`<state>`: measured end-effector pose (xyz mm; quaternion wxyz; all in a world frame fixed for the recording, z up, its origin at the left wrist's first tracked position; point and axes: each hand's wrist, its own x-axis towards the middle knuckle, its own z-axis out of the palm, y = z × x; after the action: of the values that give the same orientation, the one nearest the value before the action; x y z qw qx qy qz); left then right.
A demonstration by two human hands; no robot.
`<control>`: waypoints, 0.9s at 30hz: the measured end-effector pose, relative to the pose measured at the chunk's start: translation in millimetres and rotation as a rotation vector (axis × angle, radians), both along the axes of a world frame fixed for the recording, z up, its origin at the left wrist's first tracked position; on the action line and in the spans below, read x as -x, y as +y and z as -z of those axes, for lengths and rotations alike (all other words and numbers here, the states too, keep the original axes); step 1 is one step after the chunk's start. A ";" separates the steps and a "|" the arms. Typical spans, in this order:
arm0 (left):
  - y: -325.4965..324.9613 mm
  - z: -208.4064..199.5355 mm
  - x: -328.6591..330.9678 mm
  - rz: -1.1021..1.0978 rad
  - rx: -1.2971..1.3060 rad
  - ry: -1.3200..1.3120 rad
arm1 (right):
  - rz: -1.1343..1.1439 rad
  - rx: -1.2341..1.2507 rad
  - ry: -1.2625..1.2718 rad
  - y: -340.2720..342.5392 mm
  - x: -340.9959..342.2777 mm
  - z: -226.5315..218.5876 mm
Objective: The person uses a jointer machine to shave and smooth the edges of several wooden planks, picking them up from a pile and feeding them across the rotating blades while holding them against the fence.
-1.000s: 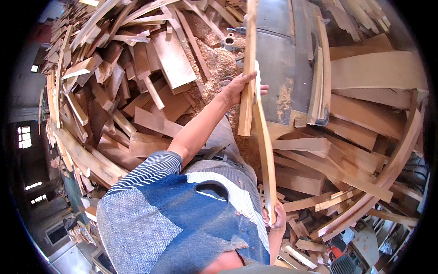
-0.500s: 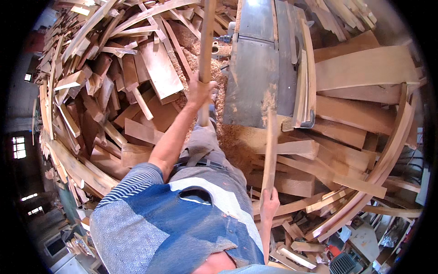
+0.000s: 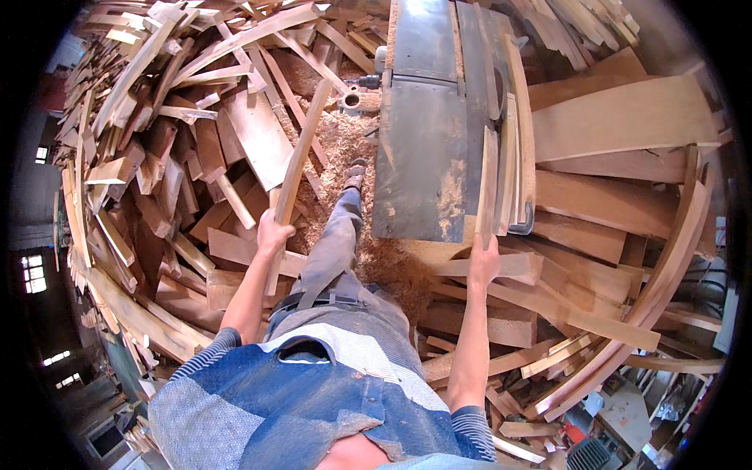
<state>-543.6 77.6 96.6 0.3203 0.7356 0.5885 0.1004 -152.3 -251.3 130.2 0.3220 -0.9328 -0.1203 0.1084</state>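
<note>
My left hand [image 3: 274,233] is closed around a long wooden strip [image 3: 304,145], which slants up and to the right over the shavings beside the machine. Off to the right, my right hand [image 3: 483,262] grips the near end of another wooden strip [image 3: 487,184]. That strip points away from me along the right part of the grey metal machine table [image 3: 423,149]. Several similar strips [image 3: 515,164] lie at the table's right edge, just beside it. Whether the held strip rests on the table, I cannot tell.
Loose timber offcuts [image 3: 168,164] are heaped at the left. Wide boards [image 3: 619,117] are stacked at the right, with a long curved beam [image 3: 666,274] around them. Wood shavings [image 3: 333,117] cover the floor between the left heap and the machine.
My left hand has moved left and nearer to me, and its strip now tilts. My right hand has pushed forward, bringing its strip alongside those at the machine's right edge.
</note>
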 end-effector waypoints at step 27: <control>53.6 -80.9 -120.4 0.114 0.470 -0.347 | 0.156 -0.880 0.929 120.8 -35.0 -61.4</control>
<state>-423.2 131.2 177.5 0.5828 0.6448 0.4899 0.0674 -117.2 -130.5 191.6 0.7000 -0.5752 0.0669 0.4179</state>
